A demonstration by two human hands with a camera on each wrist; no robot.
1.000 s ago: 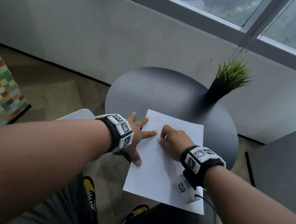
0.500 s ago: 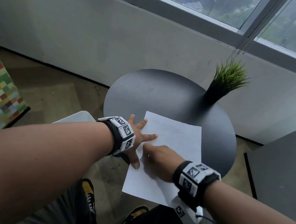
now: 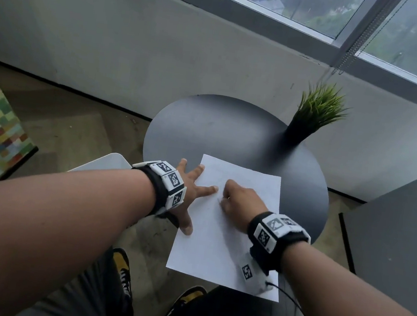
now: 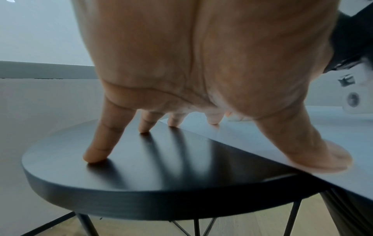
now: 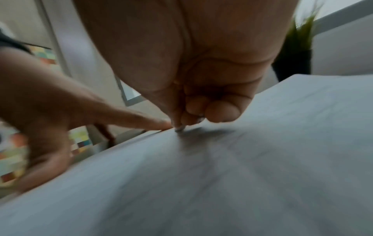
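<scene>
Left hand (image 3: 190, 193) spreads wide on the paper (image 3: 216, 254); right hand (image 3: 243, 205) curls, its grip's contents too blurred to tell.

Both bare forearms reach forward, pretty much side by side. Left grip (image 3: 188, 195) is splayed out, fingers (image 4: 98, 143) straight and spread wide, tips and thumb pressed down. Right grip (image 3: 242, 206) is balled up, knuckles on top, fingertips pinching a small grey tip (image 5: 179, 129), kinda blurry tbh.
</scene>
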